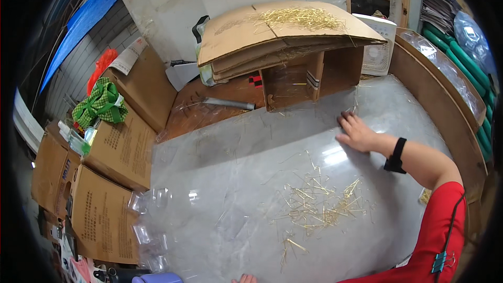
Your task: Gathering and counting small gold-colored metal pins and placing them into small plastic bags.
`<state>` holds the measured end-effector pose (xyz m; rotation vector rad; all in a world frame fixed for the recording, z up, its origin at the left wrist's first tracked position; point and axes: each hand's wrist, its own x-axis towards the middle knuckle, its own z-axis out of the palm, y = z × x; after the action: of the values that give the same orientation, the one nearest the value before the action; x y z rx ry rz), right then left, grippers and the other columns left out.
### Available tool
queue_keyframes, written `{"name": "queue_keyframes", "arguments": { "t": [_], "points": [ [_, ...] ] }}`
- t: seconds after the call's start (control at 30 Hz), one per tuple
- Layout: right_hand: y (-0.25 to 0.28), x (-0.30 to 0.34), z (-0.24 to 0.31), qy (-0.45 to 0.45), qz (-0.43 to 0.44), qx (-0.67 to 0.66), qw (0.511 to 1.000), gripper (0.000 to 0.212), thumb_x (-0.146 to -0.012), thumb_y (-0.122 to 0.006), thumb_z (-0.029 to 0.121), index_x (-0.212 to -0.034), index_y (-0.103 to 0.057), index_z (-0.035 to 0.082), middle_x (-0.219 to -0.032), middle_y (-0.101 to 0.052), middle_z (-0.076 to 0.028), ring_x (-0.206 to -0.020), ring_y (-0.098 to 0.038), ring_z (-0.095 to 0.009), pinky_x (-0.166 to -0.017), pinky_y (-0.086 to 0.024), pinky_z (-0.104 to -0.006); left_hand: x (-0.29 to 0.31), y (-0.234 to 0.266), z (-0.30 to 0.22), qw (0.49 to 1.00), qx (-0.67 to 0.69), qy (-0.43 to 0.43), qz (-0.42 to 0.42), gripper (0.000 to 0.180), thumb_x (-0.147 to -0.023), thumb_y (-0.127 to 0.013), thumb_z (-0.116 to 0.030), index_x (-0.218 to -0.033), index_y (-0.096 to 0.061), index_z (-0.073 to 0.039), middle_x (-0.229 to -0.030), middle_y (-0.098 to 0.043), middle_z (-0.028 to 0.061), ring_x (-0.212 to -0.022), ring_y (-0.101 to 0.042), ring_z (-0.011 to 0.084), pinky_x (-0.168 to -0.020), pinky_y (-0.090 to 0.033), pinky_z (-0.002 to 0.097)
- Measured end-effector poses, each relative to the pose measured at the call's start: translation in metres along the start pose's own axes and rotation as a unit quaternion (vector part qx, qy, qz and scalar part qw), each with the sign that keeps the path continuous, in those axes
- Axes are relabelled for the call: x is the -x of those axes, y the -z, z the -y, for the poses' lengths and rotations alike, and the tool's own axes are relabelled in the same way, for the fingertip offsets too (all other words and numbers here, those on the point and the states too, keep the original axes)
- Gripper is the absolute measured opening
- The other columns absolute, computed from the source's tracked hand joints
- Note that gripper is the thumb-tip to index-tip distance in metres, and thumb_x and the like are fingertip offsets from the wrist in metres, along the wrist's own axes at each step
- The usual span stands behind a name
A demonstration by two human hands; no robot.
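On the grey table sheet (209,204), my right hand (359,132) lies palm down with fingers stretched out, just in front of the cardboard box shelf. A few thin wire bits are near its fingertips; I see nothing held in it. Closer to me is a loose pile of thin gold-coloured wire pieces (319,204), some bent at the ends. A small group of the same wires (291,246) lies just below that pile. Only the fingertips of my left hand (244,279) show at the lower edge, resting on the table with nothing visible in them.
Another heap of gold wires (301,18) sits on the cardboard box shelf (288,52) at the back. A grey tube (229,104) lies left of it. Cardboard boxes (120,147) and clear plastic trays (152,236) line the left side. A cardboard edge (445,105) curves along the right.
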<state>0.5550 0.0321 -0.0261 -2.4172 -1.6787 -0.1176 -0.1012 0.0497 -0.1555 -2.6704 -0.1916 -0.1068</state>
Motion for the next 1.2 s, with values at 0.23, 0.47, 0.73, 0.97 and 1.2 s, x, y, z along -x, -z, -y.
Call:
{"name": "queue_keyframes", "arguments": {
  "t": [0.23,0.47,0.73,0.97,1.2],
  "points": [
    [0.031,-0.018,-0.014,-0.064,-0.037,0.072,0.995,0.055,-0.096,-0.053,0.043,-0.134,-0.053,0.003,-0.144,-0.046,-0.024,-0.137,-0.04,-0.039,-0.114,-0.034,-0.0447,0.006,-0.018,0.004,1.0,-0.015,-0.021,0.004,0.061,-0.089,-0.069,-0.011,-0.139,-0.043,0.011,-0.141,-0.048,0.0287,-0.135,-0.045,0.0424,-0.116,-0.029,0.0572],
    [0.008,-0.071,-0.124,-0.32,0.06,0.039,0.945,0.07,-0.1,-0.046,0.053,-0.14,-0.045,-0.004,-0.15,-0.04,-0.024,-0.139,-0.038,-0.039,-0.115,-0.032,-0.0449,-0.024,0.041,0.005,0.98,0.161,0.118,0.004,0.061,-0.088,-0.069,-0.01,-0.139,-0.044,0.01,-0.141,-0.048,0.0285,-0.134,-0.045,0.0424,-0.115,-0.03,0.058],
    [-0.002,-0.017,-0.095,-0.224,0.031,0.051,0.973,0.069,-0.102,-0.041,0.045,-0.143,-0.037,-0.01,-0.153,-0.032,-0.032,-0.141,-0.032,-0.046,-0.118,-0.026,-0.0483,-0.091,0.129,0.016,0.894,0.345,0.283,-0.041,0.059,-0.088,-0.07,-0.011,-0.138,-0.045,0.01,-0.14,-0.05,0.0281,-0.134,-0.046,0.0421,-0.115,-0.031,0.0582],
    [0.037,-0.019,-0.075,-0.254,0.044,-0.048,0.965,0.062,-0.099,-0.05,0.042,-0.133,-0.051,-0.01,-0.142,-0.046,-0.032,-0.132,-0.045,-0.045,-0.112,-0.036,-0.0452,-0.096,0.126,0.013,0.887,0.361,0.287,-0.008,0.058,-0.089,-0.07,-0.012,-0.137,-0.047,0.009,-0.139,-0.051,0.0278,-0.133,-0.047,0.0419,-0.114,-0.032,0.0584],
    [0.022,-0.032,-0.116,-0.287,0.04,0.049,0.956,0.072,-0.102,-0.04,0.052,-0.131,-0.05,-0.013,-0.137,-0.048,-0.033,-0.131,-0.043,-0.046,-0.11,-0.037,-0.0434,-0.099,0.132,0.014,0.88,0.369,0.3,-0.014,0.056,-0.088,-0.071,-0.012,-0.136,-0.049,0.009,-0.137,-0.052,0.0278,-0.132,-0.049,0.0419,-0.113,-0.033,0.0585]
  ]
}}
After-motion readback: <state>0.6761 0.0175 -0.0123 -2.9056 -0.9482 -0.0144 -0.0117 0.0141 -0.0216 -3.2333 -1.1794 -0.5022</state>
